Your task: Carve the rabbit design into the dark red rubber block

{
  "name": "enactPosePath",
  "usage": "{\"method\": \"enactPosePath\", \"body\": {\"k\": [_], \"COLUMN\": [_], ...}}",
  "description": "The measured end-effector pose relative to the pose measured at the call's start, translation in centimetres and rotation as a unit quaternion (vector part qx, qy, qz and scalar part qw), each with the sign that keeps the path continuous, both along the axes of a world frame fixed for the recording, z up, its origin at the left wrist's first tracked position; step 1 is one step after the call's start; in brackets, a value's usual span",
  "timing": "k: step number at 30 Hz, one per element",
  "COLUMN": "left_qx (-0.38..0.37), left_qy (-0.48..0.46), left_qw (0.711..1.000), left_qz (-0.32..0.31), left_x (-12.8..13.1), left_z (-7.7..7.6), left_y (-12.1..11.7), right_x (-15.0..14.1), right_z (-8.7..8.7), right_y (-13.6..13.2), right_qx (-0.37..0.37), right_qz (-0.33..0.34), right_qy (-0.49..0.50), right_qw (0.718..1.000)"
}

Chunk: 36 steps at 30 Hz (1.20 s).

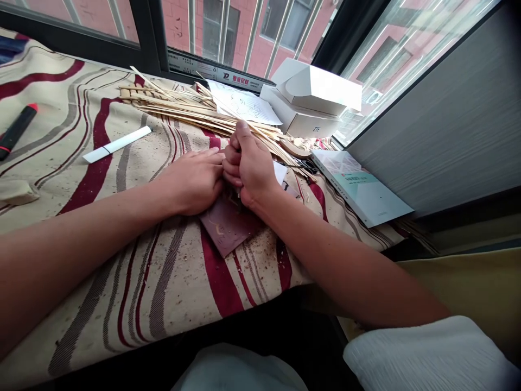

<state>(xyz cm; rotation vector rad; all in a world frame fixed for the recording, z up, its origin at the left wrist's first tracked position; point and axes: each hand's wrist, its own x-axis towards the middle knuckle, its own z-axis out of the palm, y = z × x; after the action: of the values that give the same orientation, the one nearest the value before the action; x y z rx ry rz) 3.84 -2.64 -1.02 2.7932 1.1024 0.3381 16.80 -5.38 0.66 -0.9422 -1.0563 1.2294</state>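
My left hand (193, 182) lies flat, palm down, on a dark red sheet of sandpaper (228, 228) spread on the striped cloth (122, 260). Its fingertips reach under my right hand (249, 165), which is closed in a fist with the thumb up, standing on the same sheet. What the right fist holds is hidden; it looks like a thin stick. Just behind both hands lies a pile of long thin bamboo strips (191, 111). Fine sawdust is scattered over the cloth around the sandpaper.
A white paper sheet (244, 103) and white boxes (313, 98) stand by the window at the back. A booklet (362, 190) lies at the right edge. A white strip (118, 144), a black and red marker (18, 130) and a beige block (16, 191) lie left.
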Motion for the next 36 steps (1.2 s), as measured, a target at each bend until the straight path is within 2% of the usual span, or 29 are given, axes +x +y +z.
{"method": "enactPosePath", "body": {"k": [2, 4, 7, 9, 14, 17, 21, 26, 28, 31, 32, 34, 36], "left_qx": [0.010, 0.021, 0.031, 0.032, 0.012, 0.006, 0.000, 0.008, 0.021, 0.033, 0.033, 0.020, 0.008], "left_qy": [0.002, 0.005, 0.008, 0.004, -0.013, -0.007, 0.010, -0.023, -0.029, -0.020, -0.021, -0.027, -0.027], "left_qw": [1.000, 0.999, 0.999, 0.999, 0.999, 1.000, 1.000, 1.000, 0.999, 0.998, 0.998, 0.999, 0.999], "left_qz": [-0.016, -0.039, -0.044, -0.037, -0.027, -0.027, -0.013, -0.001, -0.016, -0.041, -0.044, -0.035, -0.021], "left_x": [-0.1, -0.2, -0.2, -0.1, -0.1, -0.1, 0.1, 0.0, -0.2, -0.4, -0.3, -0.2, 0.0], "left_z": [0.1, 0.2, 0.3, 0.4, 0.3, 0.4, 0.6, 0.7, 0.7, 0.6, 0.5, 0.3, 0.1], "left_y": [0.0, 0.0, -0.3, -0.4, -0.4, -0.3, -0.2, -0.7, -1.0, -1.0, -0.9, -0.7, -0.5], "right_x": [0.0, 0.0, 0.3, 0.4, 0.0, -0.2, -0.3, -0.6, -0.6, -0.6, -0.6, -0.6, -0.6], "right_z": [0.8, 1.7, 2.5, 2.6, 1.9, 1.5, 0.9, 0.5, 0.8, 1.4, 1.5, 1.4, 0.9], "right_y": [-0.9, -1.6, -2.0, -1.8, -1.0, -0.8, -0.4, 0.0, -0.4, -1.4, -1.6, -1.8, -1.4], "right_qx": [-0.028, -0.005, 0.039, 0.032, -0.026, -0.009, 0.011, 0.011, 0.017, 0.029, 0.033, 0.040, 0.043], "right_qz": [0.070, 0.100, 0.050, 0.009, -0.023, -0.054, -0.058, -0.056, -0.020, 0.091, 0.107, 0.064, -0.036], "right_qy": [0.046, 0.065, 0.058, 0.049, 0.030, 0.010, -0.024, -0.067, -0.065, -0.054, -0.053, -0.055, -0.063], "right_qw": [0.996, 0.993, 0.996, 0.998, 0.999, 0.998, 0.998, 0.996, 0.998, 0.994, 0.992, 0.996, 0.996]}}
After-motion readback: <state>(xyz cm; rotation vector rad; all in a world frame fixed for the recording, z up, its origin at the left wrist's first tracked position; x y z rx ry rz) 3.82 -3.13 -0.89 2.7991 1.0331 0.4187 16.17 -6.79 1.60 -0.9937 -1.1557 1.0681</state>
